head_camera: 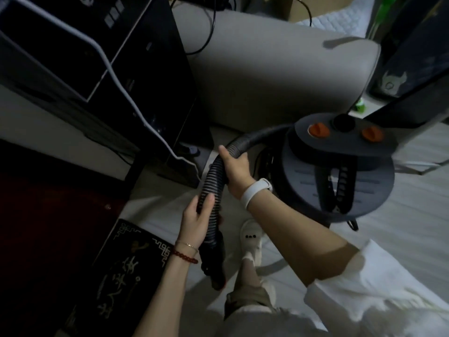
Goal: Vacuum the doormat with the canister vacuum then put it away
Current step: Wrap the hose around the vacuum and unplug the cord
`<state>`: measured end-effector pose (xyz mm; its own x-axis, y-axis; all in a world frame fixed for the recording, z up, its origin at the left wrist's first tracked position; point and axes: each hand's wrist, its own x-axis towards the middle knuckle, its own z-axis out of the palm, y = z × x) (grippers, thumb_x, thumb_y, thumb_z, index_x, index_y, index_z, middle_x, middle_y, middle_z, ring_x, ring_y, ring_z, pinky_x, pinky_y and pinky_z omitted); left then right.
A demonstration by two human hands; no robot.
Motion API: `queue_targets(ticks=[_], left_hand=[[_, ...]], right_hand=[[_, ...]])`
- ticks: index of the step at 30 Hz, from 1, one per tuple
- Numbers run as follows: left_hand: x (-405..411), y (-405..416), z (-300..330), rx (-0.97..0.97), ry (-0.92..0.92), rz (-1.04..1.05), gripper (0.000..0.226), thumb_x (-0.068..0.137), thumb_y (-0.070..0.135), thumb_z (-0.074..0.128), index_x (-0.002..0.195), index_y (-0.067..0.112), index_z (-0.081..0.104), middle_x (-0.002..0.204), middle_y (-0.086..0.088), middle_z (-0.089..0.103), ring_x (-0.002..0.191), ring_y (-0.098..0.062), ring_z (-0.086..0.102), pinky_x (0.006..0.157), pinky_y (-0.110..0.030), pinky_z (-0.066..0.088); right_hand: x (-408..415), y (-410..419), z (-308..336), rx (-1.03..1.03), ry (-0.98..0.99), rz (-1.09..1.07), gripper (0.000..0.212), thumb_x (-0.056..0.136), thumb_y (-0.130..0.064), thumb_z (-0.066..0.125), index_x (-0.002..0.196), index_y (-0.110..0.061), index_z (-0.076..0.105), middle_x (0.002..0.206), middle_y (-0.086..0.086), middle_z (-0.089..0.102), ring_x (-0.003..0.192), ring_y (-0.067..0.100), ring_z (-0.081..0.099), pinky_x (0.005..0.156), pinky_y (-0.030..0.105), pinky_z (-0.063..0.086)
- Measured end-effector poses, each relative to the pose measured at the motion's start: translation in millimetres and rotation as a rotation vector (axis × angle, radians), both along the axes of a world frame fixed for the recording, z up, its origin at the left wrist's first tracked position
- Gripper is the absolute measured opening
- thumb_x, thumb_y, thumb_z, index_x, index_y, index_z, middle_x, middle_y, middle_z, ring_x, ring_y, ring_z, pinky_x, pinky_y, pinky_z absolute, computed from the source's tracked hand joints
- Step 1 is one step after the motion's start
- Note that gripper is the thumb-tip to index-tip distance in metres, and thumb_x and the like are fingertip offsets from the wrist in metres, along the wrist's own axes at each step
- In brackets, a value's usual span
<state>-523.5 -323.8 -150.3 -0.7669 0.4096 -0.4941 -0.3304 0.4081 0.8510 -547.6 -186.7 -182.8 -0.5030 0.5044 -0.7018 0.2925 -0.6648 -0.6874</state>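
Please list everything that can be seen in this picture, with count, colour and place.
Canister vacuum: one, grey with two orange knobs, right of centre on the floor.
Hose: one, dark ribbed, curving from the canister down to a dark nozzle.
Doormat: one, black with pale pattern, lower left.
Computer tower: one, black, upper left.
White cable: one, across the tower.
Slipper: one, white, centre bottom.
Left hand: holds the hose low.
Right hand: grips the hose higher.

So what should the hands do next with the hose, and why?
Probably swing the nozzle left onto the doormat. Both the left hand and the right hand grip the hose, but the nozzle hangs over bare floor beside the mat, not on it.
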Motion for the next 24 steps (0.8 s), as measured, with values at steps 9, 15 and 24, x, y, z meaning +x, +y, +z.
queue_targets(ticks=[9, 15, 24], left_hand=[[46.2, -61.3, -12.8, -0.123, -0.059, -0.068, 0.020, 0.095, 0.012, 0.047, 0.114, 0.010, 0.054, 0.091, -0.002, 0.060, 0.080, -0.013, 0.059, 0.075, -0.029, 0.047], [56.7, -17.5, -8.9, -0.148, 0.140, -0.350, 0.034, 0.095, 0.016, 0.048, 0.129, 0.010, 0.046, 0.116, -0.005, 0.054, 0.104, -0.014, 0.052, 0.085, -0.028, 0.042], [66.6, 44.8, -7.8, -0.088, 0.679, -1.067, 0.059, 0.094, 0.015, 0.047, 0.146, 0.024, 0.020, 0.156, -0.001, 0.014, 0.145, -0.020, 0.007, 0.116, -0.031, 0.009]], right_hand=[[137.6, -20.1, 2.2, 0.369, -0.164, 0.247, 0.082, 0.066, -0.063, 0.055, 0.136, -0.025, 0.032, 0.109, 0.007, 0.058, 0.093, 0.031, 0.062, 0.085, 0.056, 0.052], [202.9, -40.2, 24.8, 0.602, -0.378, 0.502, 0.063, 0.086, -0.050, 0.051, 0.140, -0.027, 0.027, 0.112, 0.007, 0.063, 0.085, 0.032, 0.066, 0.080, 0.048, 0.054], [256.2, -39.6, 57.6, 0.859, -0.468, 0.551, 0.053, 0.088, -0.046, 0.049, 0.131, -0.016, 0.039, 0.102, 0.014, 0.067, 0.090, 0.033, 0.064, 0.074, 0.043, 0.052]])
